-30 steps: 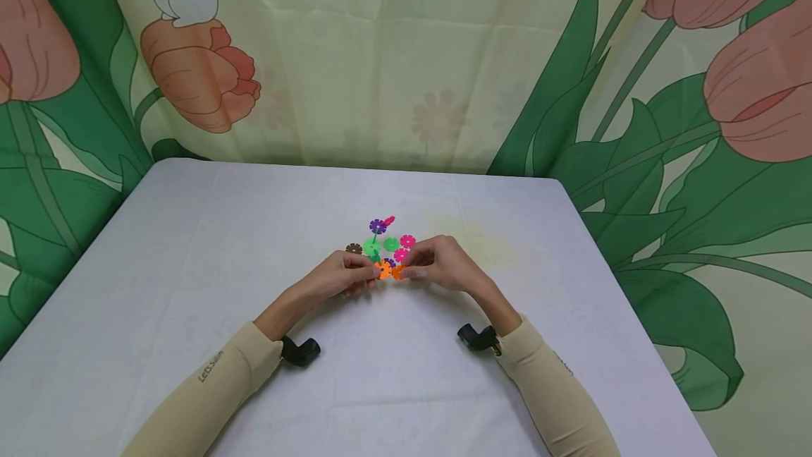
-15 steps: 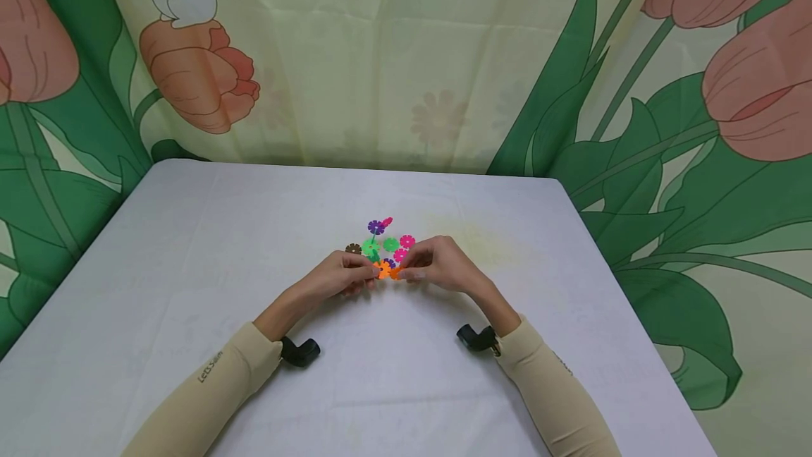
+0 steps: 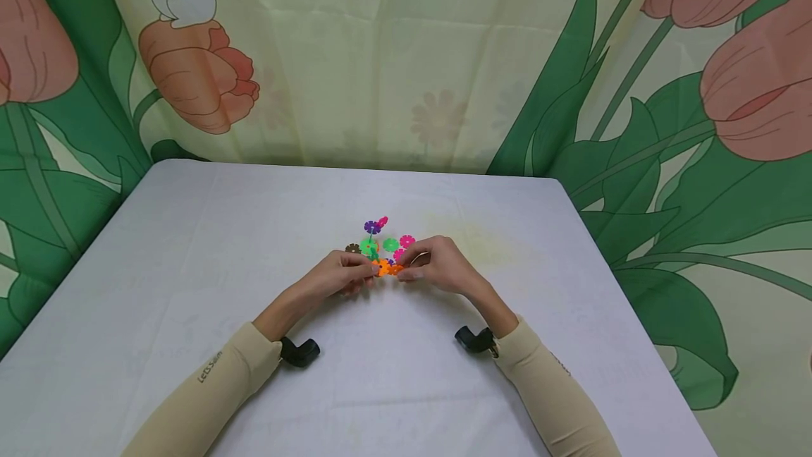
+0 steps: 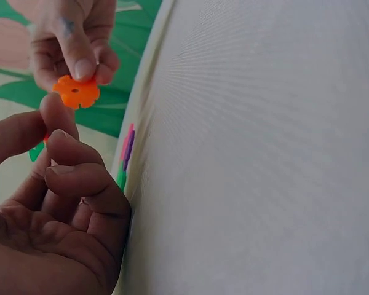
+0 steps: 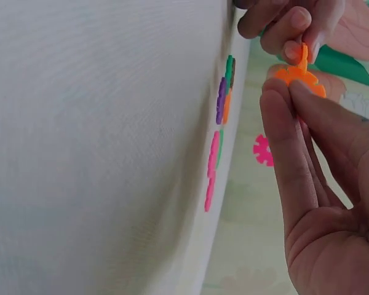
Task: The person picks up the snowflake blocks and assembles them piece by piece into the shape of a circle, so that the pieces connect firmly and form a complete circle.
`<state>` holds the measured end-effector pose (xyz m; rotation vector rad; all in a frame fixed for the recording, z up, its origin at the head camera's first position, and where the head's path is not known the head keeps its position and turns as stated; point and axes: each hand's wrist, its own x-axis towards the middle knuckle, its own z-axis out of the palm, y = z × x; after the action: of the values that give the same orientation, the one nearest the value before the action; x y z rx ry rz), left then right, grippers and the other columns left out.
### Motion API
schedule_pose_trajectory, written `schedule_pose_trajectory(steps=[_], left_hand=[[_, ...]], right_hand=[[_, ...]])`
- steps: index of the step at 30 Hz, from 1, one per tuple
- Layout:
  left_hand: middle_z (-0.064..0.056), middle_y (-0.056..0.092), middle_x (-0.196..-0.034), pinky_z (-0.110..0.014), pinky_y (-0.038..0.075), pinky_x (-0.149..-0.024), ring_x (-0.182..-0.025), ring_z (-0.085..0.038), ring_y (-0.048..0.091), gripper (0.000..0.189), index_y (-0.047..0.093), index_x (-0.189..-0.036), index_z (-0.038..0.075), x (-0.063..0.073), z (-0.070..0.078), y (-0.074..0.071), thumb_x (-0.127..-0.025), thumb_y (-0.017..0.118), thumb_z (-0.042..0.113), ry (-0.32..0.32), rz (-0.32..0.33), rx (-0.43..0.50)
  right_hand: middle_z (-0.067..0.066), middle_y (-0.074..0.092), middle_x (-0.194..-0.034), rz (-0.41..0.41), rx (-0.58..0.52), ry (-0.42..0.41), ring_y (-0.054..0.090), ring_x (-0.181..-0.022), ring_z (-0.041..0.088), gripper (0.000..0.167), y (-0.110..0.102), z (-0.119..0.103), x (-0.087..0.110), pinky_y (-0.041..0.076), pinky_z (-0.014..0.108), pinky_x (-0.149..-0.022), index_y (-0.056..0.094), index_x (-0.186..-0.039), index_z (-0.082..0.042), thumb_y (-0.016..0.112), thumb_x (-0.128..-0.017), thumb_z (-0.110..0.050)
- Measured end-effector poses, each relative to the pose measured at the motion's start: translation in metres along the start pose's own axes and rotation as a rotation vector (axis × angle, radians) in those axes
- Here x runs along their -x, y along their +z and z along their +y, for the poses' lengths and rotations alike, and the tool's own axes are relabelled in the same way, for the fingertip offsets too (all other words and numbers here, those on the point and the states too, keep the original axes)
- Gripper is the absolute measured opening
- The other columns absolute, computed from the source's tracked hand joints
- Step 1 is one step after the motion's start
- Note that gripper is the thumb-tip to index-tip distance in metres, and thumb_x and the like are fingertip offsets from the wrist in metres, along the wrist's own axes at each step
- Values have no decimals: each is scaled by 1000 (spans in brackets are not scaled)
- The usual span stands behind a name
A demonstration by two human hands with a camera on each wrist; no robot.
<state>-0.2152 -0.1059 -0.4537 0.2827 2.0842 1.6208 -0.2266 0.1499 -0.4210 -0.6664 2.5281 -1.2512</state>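
Observation:
My left hand [image 3: 342, 272] pinches an orange notched flower disc [image 3: 381, 268], seen edge-on in the right wrist view. A light green disc [image 3: 368, 246], a purple disc [image 3: 372, 227] and a pink disc [image 3: 383, 221] rise behind it and shift along with it, as one linked piece. Between thumb and fingertips my right hand [image 3: 438, 263] holds a second orange disc [image 4: 77, 92], flat towards the left wrist camera. The two orange discs meet at their edges, crosswise in the right wrist view [image 5: 295, 77]. Left fingers hide part of the linked piece.
Several loose discs lie on the white-clothed table [image 3: 254, 217] just beyond my hands: a brown one [image 3: 352, 248], a green one [image 3: 390, 245] and pink ones [image 3: 407, 240]. A printed curtain [image 3: 380, 90] hangs behind the table's far edge.
The right hand's orange disc has moved slightly left, up against the other orange disc. The purple, pink and light green discs have tilted left. The left hand has barely moved.

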Motion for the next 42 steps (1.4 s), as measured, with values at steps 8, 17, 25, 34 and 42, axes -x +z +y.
schedule_pose_trajectory(steps=[8, 17, 25, 34, 42], left_hand=[[0, 69, -82, -22, 41, -60, -66, -13, 49, 30, 73, -109, -2, 1, 1, 0, -104, 66, 26, 2, 10, 16], [0, 69, -82, -22, 41, -59, -67, -13, 50, 28, 73, -111, -1, -2, 0, 1, -104, 66, 25, -34, 69, 53], [-2, 70, -84, -23, 42, -61, -70, -15, 52, 30, 75, -112, 1, 0, 1, 2, -103, 68, 29, -43, 97, 61], [0, 68, -82, -24, 40, -62, -69, -14, 48, 33, 74, -110, -1, -1, 0, 1, -103, 68, 30, -34, 108, 82], [1, 59, -79, -26, 35, -67, -70, -16, 40, 33, 73, -105, -6, 3, 7, 5, -104, 65, 27, -21, 144, 86]], right_hand=[[10, 82, -96, 9, 11, -33, 82, -82, 19, 9, 4, -1, -1, 65, 28, -78, 80, -97, -7, 84, -91, -12], [4, 82, -92, 77, 77, 9, 79, -80, 12, 13, 4, -5, -1, 63, 26, -78, 83, -95, -9, 89, -85, -14], [9, 82, -93, 78, 35, -14, 81, -80, 15, 10, 5, -1, -3, 64, 26, -77, 82, -96, -6, 86, -88, -11], [8, 83, -96, 96, 85, -61, 81, -83, 15, 12, 6, -2, -2, 64, 26, -78, 83, -100, -7, 85, -90, -14], [6, 83, -93, 129, 96, -101, 78, -77, 12, 10, 8, -2, -2, 63, 22, -74, 83, -98, -8, 85, -90, -13]])
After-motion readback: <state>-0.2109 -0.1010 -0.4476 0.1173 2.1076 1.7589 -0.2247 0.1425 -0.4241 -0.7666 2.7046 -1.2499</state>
